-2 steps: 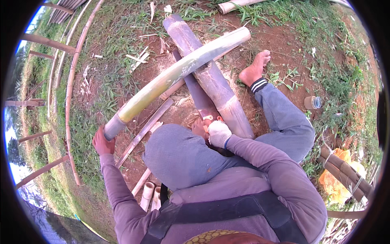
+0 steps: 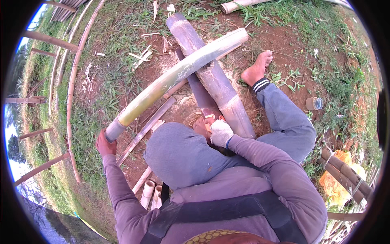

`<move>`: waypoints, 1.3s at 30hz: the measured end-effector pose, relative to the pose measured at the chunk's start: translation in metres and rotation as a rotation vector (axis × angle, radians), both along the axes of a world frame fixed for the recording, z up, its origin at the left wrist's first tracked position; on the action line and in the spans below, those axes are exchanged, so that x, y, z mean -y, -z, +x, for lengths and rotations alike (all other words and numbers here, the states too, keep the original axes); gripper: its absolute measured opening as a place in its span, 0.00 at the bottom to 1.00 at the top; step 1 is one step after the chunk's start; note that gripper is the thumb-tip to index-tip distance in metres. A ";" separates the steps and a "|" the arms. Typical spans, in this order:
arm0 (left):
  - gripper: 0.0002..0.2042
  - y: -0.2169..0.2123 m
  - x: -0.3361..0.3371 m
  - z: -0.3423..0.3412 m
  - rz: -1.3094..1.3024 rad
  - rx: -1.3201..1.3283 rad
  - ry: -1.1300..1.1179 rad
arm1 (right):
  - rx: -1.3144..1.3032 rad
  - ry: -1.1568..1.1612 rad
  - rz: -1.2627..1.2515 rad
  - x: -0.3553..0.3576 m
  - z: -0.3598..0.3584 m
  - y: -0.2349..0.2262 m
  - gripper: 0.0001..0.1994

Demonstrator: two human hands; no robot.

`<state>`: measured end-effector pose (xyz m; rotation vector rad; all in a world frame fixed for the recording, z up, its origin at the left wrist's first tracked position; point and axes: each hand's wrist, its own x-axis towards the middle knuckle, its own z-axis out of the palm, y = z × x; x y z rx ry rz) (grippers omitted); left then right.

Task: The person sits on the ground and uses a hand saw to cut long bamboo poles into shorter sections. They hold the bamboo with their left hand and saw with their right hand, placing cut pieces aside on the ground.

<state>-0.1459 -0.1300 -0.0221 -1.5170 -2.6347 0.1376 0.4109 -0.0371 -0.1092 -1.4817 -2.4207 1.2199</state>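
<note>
My bare left hand (image 2: 106,143) is closed around the near left end of a long green-and-yellow bamboo pole (image 2: 156,87). The pole lies slantwise across a thick, greyish bamboo log (image 2: 215,81) on the ground. In a white knit glove, my right hand (image 2: 222,133) is closed low beside the log's near end. An orange, handle-like bit (image 2: 221,118) peeks out next to the glove, but most of what it grips is hidden. A long, dark, tapering piece (image 2: 200,91) runs from near that glove under the pole. Bare skin (image 2: 202,127) shows beside the glove.
My bent legs flank the work, with a bare foot (image 2: 258,67) at right. Split bamboo strips (image 2: 146,130) and short bamboo tubes (image 2: 148,189) lie at left. A jar (image 2: 313,103) stands at right, near tied bamboo (image 2: 345,175). A bamboo fence (image 2: 73,93) runs along the left.
The view has shifted slightly. The pole's far end sits a little further left over the log. Both hands keep their closed hold.
</note>
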 end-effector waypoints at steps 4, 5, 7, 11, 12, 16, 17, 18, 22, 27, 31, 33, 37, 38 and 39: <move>0.47 0.048 0.069 -0.019 -0.192 0.040 -0.323 | -0.280 0.280 0.046 0.013 0.007 -0.003 0.30; 0.48 0.055 0.075 -0.012 -0.179 0.080 -0.316 | -0.362 0.315 0.005 0.011 0.009 -0.011 0.31; 0.51 0.076 0.068 0.014 -0.150 0.164 -0.289 | -0.397 0.300 0.080 0.007 0.011 -0.016 0.33; 0.57 0.087 -0.011 0.090 0.019 0.211 0.194 | -0.079 0.089 0.072 -0.005 0.005 -0.030 0.34; 0.56 0.088 -0.030 0.105 -0.003 0.225 0.216 | 0.037 0.036 -0.050 -0.005 0.004 -0.036 0.33; 0.48 0.096 -0.085 0.129 0.000 0.278 0.249 | 0.200 -0.168 0.053 -0.019 -0.001 -0.059 0.33; 0.45 0.094 -0.098 0.124 -0.022 0.349 0.227 | 0.116 -0.071 0.090 -0.025 0.005 -0.059 0.31; 0.43 0.093 -0.105 0.122 -0.051 0.417 0.210 | -0.012 -0.022 0.192 -0.029 0.009 -0.060 0.30; 0.34 0.063 -0.117 0.139 0.390 0.318 0.476 | -0.247 0.367 0.481 -0.068 0.041 -0.120 0.33; 0.38 -0.078 -0.209 0.252 0.594 0.506 0.940 | -0.663 0.640 0.263 -0.052 0.070 -0.189 0.46; 0.39 -0.226 -0.223 0.415 0.520 0.710 1.338 | -1.103 0.662 0.614 -0.013 0.070 -0.255 0.56; 0.41 -0.268 -0.201 0.494 0.419 0.829 1.609 | -1.252 0.821 0.762 0.017 0.088 -0.294 0.52; 0.42 -0.302 -0.124 0.604 0.312 0.837 2.205 | -1.409 1.134 0.988 0.103 0.157 -0.324 0.38; 0.42 -0.307 -0.111 0.618 0.292 0.836 2.299 | -1.411 1.117 1.093 0.130 0.172 -0.332 0.36; 0.43 -0.308 -0.100 0.631 0.264 0.834 2.387 | -1.382 1.168 1.152 0.160 0.183 -0.338 0.34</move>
